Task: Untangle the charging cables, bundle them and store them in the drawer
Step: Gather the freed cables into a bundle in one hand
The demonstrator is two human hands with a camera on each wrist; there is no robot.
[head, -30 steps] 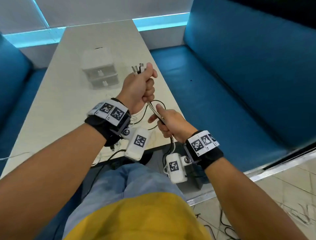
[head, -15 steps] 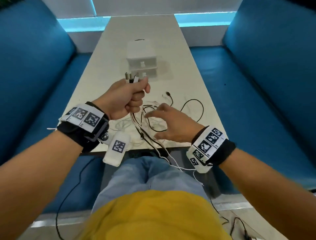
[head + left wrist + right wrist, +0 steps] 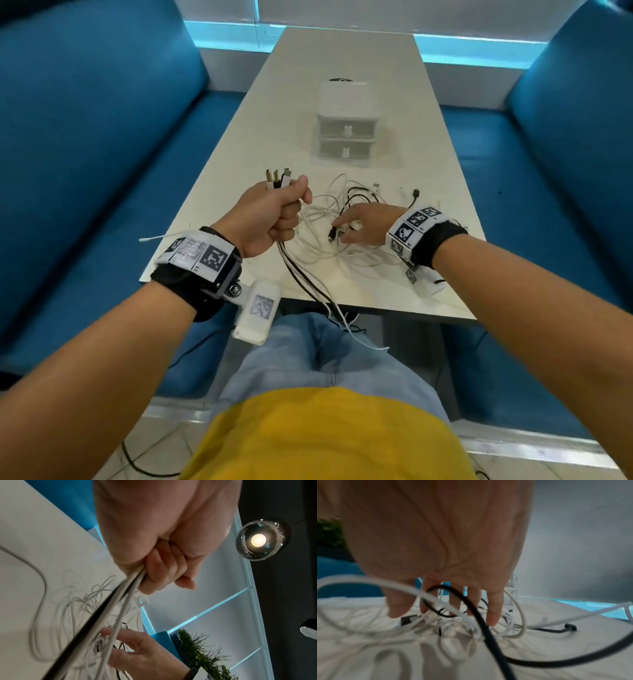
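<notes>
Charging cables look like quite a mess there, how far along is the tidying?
Early on. Done: several plug ends are gathered together in the left hand, which grips them. In hand: the right hand, fingers spread, reaches into the tangled cables on the table. Left: untangling, bundling and storing; both drawers of the drawer unit look closed.
</notes>
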